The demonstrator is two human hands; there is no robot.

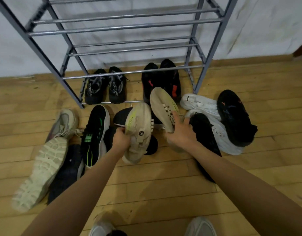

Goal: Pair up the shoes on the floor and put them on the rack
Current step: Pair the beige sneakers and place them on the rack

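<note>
Head view, landmark: rack (49, 56).
Left hand (120, 139) in front of rack, fingers curled around heel end of cream shoe (138, 132).
Right hand (181, 132) in front of rack's right half, fingers clamped on second cream shoe (163, 108), toe pointing toward rack.
Two black pairs on rack's bottom rails: grey-laced pair (105, 86), red-marked pair (161, 79).
Remaining shoes scattered on floor (146, 184) before rack.

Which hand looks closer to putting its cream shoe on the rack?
Probably the right hand: its cream shoe already points up near the rack's bottom rail; the left hand holds its shoe lower.
</note>
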